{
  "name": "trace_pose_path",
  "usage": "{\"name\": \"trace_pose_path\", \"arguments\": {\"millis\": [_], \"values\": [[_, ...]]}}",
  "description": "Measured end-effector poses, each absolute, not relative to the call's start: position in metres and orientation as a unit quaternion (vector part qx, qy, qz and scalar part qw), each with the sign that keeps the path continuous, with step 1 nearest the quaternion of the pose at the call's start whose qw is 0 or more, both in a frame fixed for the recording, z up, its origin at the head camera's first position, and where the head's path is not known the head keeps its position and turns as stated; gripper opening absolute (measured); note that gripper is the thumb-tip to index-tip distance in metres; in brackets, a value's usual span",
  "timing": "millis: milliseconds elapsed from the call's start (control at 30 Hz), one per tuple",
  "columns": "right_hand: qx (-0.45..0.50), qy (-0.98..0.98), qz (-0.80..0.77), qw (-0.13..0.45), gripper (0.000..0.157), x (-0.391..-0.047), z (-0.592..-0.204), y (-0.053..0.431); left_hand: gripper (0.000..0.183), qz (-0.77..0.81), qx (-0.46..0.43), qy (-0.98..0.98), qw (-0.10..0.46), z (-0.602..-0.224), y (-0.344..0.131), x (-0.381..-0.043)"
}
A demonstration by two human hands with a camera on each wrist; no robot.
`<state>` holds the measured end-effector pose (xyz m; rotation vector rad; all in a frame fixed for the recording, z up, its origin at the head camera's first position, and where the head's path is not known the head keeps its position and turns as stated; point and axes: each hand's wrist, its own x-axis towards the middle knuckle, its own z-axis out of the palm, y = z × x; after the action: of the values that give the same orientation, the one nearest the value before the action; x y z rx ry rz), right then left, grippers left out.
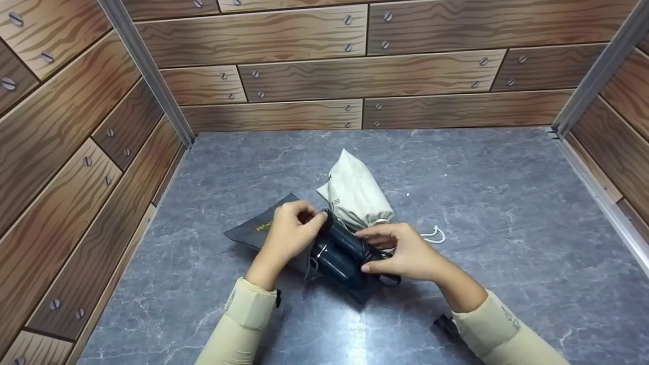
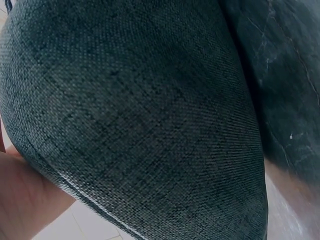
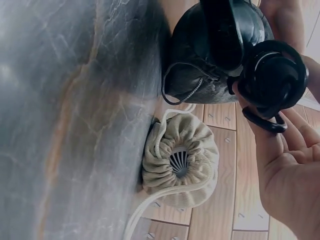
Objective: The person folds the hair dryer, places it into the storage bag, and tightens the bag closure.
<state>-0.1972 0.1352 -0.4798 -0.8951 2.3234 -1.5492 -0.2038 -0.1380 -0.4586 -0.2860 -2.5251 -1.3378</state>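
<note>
A dark blue hair dryer with its handle folded along the body lies partly inside a dark grey drawstring bag with yellow lettering. My left hand pinches the bag near its mouth, thumb and forefinger together beside the far end of the handle. With thumb and fingers spread around the handle's near end, my right hand grips the dryer by its bundled black cord. The grey bag's cloth fills most of the left wrist view and hides the left fingertips there.
Just beyond the dryer lies a cream drawstring bag, its white cord trailing right. A grille shows through its gathered mouth. Wood-patterned walls enclose the grey marbled tabletop at the back and sides.
</note>
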Motion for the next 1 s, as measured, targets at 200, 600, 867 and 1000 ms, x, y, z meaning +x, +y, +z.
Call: {"name": "trace_pose_path", "arguments": {"millis": [200,600,867,1000], "values": [[-0.336,0.789,-0.506,0.090,0.059,-0.191,-0.477,0.133,0.015,-0.460,-0.116,-0.871,0.125,-0.462,-0.137,-0.203],[-0.371,0.803,-0.465,0.027,0.056,-0.189,-0.482,0.129,0.014,-0.472,-0.141,-0.864,0.102,-0.463,-0.138,-0.200],[-0.343,0.794,-0.501,0.034,0.055,-0.196,-0.483,0.125,0.012,-0.475,-0.171,-0.856,0.116,-0.464,-0.137,-0.199],[-0.329,0.792,-0.513,0.043,0.054,-0.197,-0.483,0.122,0.011,-0.485,-0.172,-0.848,0.128,-0.465,-0.137,-0.200]]}}
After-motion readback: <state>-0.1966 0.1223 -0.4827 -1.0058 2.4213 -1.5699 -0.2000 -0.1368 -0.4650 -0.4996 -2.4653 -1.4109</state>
